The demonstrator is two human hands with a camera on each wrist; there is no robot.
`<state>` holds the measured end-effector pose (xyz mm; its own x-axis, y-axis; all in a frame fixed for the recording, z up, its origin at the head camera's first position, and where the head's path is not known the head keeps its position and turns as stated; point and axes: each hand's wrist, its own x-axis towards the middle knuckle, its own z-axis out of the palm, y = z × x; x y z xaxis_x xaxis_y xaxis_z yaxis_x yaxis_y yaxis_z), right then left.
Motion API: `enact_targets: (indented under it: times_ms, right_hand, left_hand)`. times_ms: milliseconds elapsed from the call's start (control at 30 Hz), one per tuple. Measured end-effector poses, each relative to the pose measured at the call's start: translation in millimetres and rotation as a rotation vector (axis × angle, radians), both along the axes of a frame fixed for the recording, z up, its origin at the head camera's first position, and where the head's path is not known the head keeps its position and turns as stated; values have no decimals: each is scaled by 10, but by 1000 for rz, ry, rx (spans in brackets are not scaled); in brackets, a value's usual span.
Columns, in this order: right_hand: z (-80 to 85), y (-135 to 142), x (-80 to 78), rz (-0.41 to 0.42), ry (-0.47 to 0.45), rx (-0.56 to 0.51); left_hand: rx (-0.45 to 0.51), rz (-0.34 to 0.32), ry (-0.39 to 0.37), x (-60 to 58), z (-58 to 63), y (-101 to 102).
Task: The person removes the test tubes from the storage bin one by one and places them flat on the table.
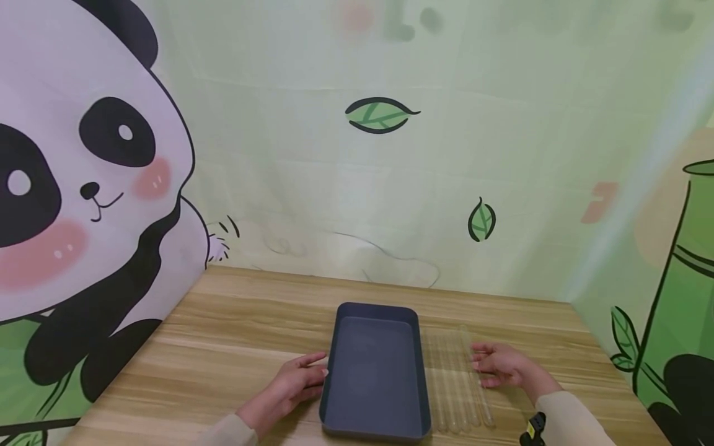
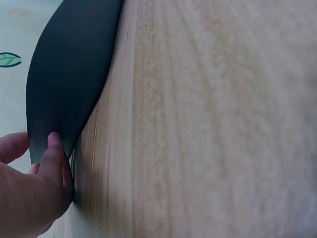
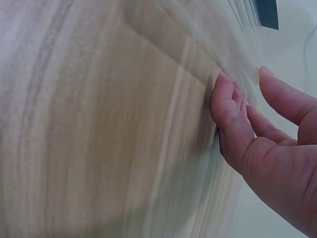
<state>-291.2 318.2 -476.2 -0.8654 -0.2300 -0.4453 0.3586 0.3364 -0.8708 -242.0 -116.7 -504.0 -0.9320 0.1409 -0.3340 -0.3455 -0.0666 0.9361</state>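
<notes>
A dark blue rectangular tray (image 1: 368, 371) lies on the wooden table. My left hand (image 1: 292, 384) is at its left wall; in the left wrist view a fingertip (image 2: 54, 139) touches the outside of the dark wall. Right beside the tray, several clear test tubes (image 1: 446, 378) with rounded near ends lie side by side. The rightmost tube slants a little, its near end to the right. My right hand (image 1: 502, 365) has its loosely bent fingertips against that tube's right side. In the right wrist view, the thumb and fingers (image 3: 225, 104) are at the clear tube's edge.
The wood-grain table (image 1: 234, 334) ends at the back against a pale green cloth (image 1: 312, 186) with leaf prints. A printed panda (image 1: 111, 186) covers the left side, printed bamboo (image 1: 680, 310) the right. A small black device (image 1: 532, 428) is strapped at the right wrist.
</notes>
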Motion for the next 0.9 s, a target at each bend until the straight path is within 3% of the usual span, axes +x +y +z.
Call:
enact_targets:
  times_ms: [900]
  right_hand:
    - [11, -123, 50, -32, 83, 117]
  left_hand:
    - [-4, -6, 12, -5, 5, 11]
